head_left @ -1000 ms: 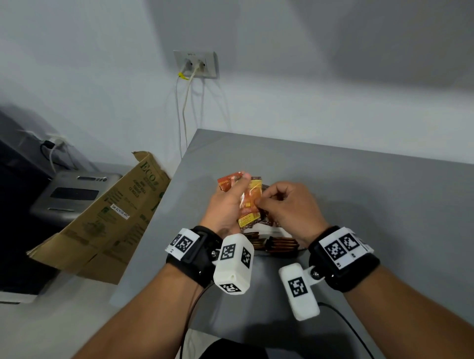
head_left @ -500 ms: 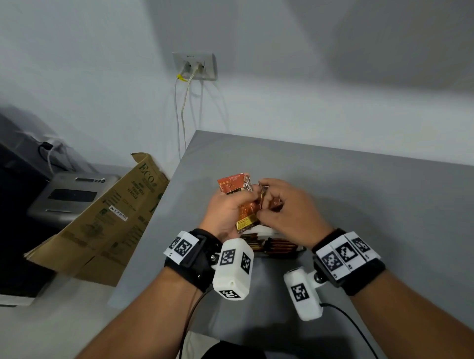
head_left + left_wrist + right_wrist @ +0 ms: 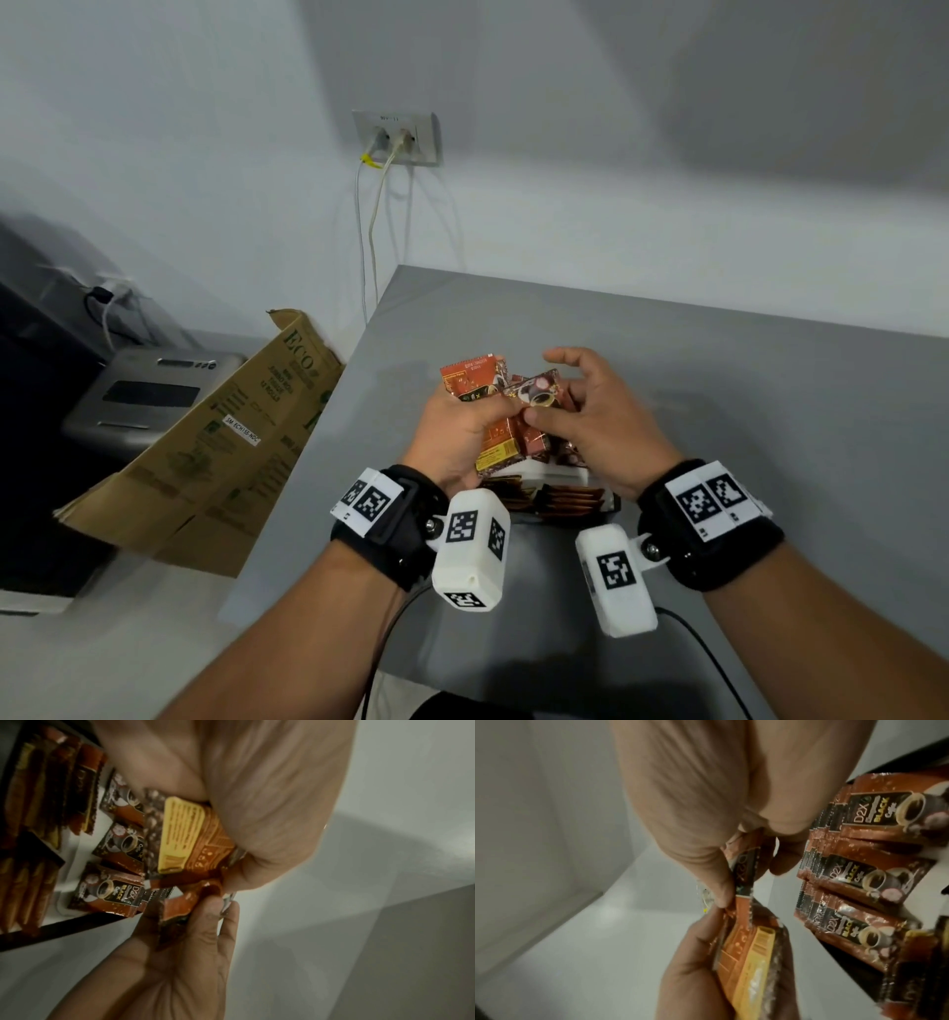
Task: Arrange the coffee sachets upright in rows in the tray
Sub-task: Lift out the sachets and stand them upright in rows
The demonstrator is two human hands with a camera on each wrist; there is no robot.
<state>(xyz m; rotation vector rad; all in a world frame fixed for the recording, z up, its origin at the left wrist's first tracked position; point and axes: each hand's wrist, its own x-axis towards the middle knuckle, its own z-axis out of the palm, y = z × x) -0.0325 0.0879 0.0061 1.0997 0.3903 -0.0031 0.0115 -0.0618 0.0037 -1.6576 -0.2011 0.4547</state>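
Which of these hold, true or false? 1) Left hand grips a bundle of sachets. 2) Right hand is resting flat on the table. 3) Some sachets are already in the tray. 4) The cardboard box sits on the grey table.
1) True: the left hand grips a bundle of sachets.
2) False: the right hand is raised, pinching one sachet at the bundle.
3) True: rows of sachets already stand in the tray.
4) False: the cardboard box is off the grey table, to its left.
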